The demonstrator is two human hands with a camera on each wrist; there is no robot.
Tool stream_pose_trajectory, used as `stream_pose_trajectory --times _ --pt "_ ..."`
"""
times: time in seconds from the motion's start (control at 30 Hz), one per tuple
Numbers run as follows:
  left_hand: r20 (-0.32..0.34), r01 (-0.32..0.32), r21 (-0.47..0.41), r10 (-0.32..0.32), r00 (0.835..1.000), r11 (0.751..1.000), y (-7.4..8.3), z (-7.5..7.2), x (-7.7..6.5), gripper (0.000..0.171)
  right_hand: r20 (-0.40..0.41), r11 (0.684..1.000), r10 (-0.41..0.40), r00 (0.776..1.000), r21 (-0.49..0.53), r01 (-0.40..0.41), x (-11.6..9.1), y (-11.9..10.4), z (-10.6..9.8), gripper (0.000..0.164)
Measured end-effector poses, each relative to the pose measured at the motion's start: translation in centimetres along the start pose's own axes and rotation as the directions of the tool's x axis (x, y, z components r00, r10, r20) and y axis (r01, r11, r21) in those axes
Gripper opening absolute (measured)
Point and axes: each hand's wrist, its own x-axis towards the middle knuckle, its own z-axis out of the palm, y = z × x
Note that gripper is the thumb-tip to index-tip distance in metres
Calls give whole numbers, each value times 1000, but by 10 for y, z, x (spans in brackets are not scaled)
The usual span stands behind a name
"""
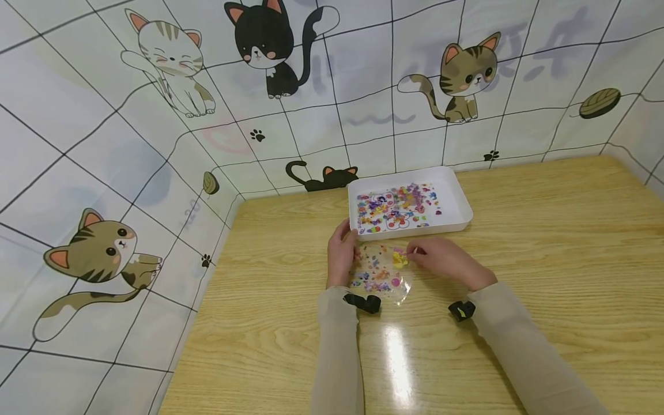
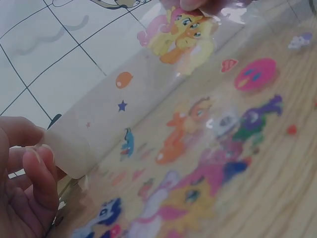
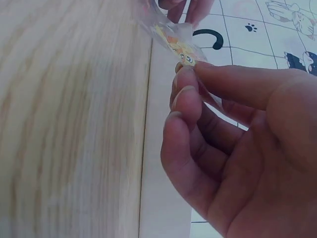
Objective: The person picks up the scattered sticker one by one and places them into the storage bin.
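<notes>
A clear sticker sheet (image 1: 381, 268) with small colourful cartoon stickers is held between both hands, just in front of a white tray. My left hand (image 1: 340, 255) pinches its left edge; the left wrist view shows this thumb and fingers (image 2: 39, 166) at the film's corner. At the upper right of the sheet, my right hand (image 1: 446, 260) pinches the film between thumb and index finger, by a yellow and pink pony sticker (image 2: 181, 37). Seen from the right wrist, the clear film (image 3: 173, 42) bends upward at those fingertips. Whether the pony sticker is lifting from the film I cannot tell.
The shallow white tray (image 1: 456, 216) stands at the back of the wooden table (image 1: 270, 323), with many loose-looking colourful stickers and printed pieces inside. Behind and to the left hangs a white cloth (image 1: 363, 132) with a grid and cartoon cats.
</notes>
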Motion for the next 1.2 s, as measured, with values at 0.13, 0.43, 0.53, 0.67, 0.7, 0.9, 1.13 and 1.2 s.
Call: stream_pose_trajectory --times 0.13,0.43,0.53,0.67,0.7,0.9,1.13,1.2 --pt "8 -4 -5 4 1000 1000 -1 0 1 41 1 998 -2 1000 55 2 -1 2 -3 18" --pt "-20 3 1 -3 1000 1000 -2 1 0 39 -45 991 -11 999 129 16 -1 8 -9 17" --pt "-26 4 7 -3 1000 1000 -1 1 -1 39 -55 991 -15 998 134 23 -1 10 -9 18" --pt "-24 1 4 -1 1000 1000 -1 2 0 40 -60 985 -15 998 170 25 -1 13 -11 19" --pt "-23 -1 3 1 1000 1000 -1 2 0 40 -63 983 -12 998 181 23 -1 13 -12 20" --pt "-20 -9 -2 9 1000 1000 -1 4 1 40 -122 977 -4 993 212 30 -3 17 -18 20" --pt "-22 -8 8 8 1000 1000 -1 3 0 40 -164 960 2 986 276 44 -4 22 -21 26" --pt "-21 -7 7 7 1000 1000 -1 2 0 41 -176 954 2 984 295 50 -3 24 -21 29"
